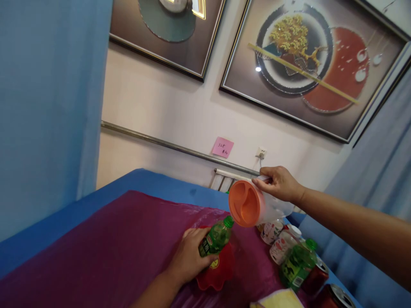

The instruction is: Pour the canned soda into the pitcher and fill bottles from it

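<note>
My left hand (188, 256) is wrapped round a small green plastic bottle (219, 235) with a dark label. The bottle leans to the right above a red scallop-edged dish (221, 273); whether its base touches the dish is hidden. My right hand (278, 184) grips the handle of a translucent pitcher (272, 207) with an orange lid (245, 203). The pitcher is tipped on its side, its lid facing left, just above and to the right of the bottle's top. No stream of liquid shows between them.
A purple plastic sheet (105, 248) covers much of the blue surface (154, 179). At the right stand patterned white bottles (282, 246), another green bottle (298, 263) and red cans (316, 276). A yellow cloth (279, 299) lies in front. A metal rail (173, 147) runs along the wall.
</note>
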Available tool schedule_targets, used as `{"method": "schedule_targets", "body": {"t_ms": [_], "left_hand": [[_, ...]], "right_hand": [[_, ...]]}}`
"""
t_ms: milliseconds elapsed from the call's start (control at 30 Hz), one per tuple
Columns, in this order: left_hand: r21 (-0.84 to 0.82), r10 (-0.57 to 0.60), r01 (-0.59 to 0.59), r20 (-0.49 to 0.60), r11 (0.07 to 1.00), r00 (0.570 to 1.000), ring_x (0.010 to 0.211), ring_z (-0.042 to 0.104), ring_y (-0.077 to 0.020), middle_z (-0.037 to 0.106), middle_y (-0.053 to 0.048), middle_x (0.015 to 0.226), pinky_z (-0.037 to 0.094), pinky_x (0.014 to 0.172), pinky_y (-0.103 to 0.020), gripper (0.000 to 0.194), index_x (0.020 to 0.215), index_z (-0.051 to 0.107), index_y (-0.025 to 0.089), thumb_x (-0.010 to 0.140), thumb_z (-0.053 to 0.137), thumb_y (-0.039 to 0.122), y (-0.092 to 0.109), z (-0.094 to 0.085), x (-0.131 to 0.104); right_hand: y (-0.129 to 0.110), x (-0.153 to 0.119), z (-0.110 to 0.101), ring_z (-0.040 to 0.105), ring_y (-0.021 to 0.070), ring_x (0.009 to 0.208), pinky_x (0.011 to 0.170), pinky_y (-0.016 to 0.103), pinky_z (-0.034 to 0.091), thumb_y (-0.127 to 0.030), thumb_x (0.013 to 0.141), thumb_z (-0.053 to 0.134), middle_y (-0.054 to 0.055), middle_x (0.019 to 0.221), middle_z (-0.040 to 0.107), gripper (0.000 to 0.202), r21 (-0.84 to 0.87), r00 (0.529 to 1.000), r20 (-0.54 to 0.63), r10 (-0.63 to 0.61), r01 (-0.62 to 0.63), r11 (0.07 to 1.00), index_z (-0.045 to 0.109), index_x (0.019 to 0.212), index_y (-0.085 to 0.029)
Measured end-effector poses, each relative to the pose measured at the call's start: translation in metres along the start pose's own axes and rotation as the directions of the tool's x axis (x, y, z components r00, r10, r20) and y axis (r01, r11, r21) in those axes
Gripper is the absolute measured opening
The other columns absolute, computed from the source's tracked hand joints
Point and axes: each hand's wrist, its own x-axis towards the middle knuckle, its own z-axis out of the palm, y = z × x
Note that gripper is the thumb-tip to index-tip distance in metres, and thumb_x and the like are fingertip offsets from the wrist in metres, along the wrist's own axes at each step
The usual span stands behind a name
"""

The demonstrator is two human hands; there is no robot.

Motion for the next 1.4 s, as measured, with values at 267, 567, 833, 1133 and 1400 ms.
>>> {"method": "schedule_targets", "body": {"t_ms": [267,567,833,1133,1400], "left_hand": [[0.011,0.009,-0.009,0.001,1.0,1.0,0.115,0.063,-0.0303,0.074,-0.006,0.121,0.038,0.11,-0.046,0.064,0.126,0.067,0.027,0.065,0.084,0.026,-0.0004,-0.0001,-0.0005],[0.018,0.014,-0.014,-0.007,1.0,1.0,0.115,0.064,-0.0295,0.074,-0.005,0.121,0.038,0.109,-0.045,0.063,0.124,0.067,0.028,0.064,0.085,0.026,-0.0043,0.0022,0.0002],[0.001,0.021,-0.021,-0.002,1.0,1.0,0.115,0.063,-0.0292,0.074,-0.005,0.12,0.038,0.108,-0.044,0.065,0.126,0.067,0.027,0.064,0.085,0.024,-0.0027,0.0016,0.0],[0.006,0.011,-0.012,0.007,1.0,1.0,0.115,0.063,-0.0302,0.074,-0.005,0.121,0.039,0.108,-0.046,0.061,0.123,0.068,0.028,0.064,0.083,0.027,0.0002,-0.001,-0.0006],[0.007,0.019,-0.019,0.005,1.0,1.0,0.114,0.062,-0.03,0.074,-0.005,0.121,0.04,0.109,-0.047,0.061,0.124,0.067,0.029,0.065,0.083,0.027,-0.0004,-0.0003,-0.0009]], "right_hand": [[0.0005,0.0001,0.0002,0.033,0.0115,0.05,0.051,0.027,0.025,-0.059,0.084,0.053,-0.004,0.051,0.036,0.047,0.0,1.0,-0.008,-0.014,0.014,1.0,0.034,0.058,-0.025],[0.0009,-0.0004,0.0004,0.034,0.0115,0.05,0.051,0.027,0.026,-0.059,0.083,0.053,-0.004,0.051,0.036,0.047,-0.007,1.0,-0.004,-0.005,0.005,1.0,0.034,0.058,-0.025],[0.0007,0.0009,0.0005,0.034,0.0116,0.051,0.051,0.027,0.025,-0.058,0.083,0.054,-0.004,0.052,0.037,0.047,0.005,1.0,-0.003,-0.008,0.008,1.0,0.033,0.058,-0.025],[-0.0006,0.0014,0.0018,0.033,0.0117,0.051,0.051,0.027,0.026,-0.058,0.083,0.054,-0.004,0.052,0.037,0.047,0.009,1.0,0.001,-0.015,0.015,1.0,0.033,0.058,-0.025],[-0.002,0.0026,0.0003,0.034,0.0115,0.05,0.051,0.026,0.025,-0.057,0.084,0.054,-0.004,0.051,0.037,0.046,-0.003,1.0,0.002,-0.025,0.025,1.0,0.033,0.058,-0.025]]}}
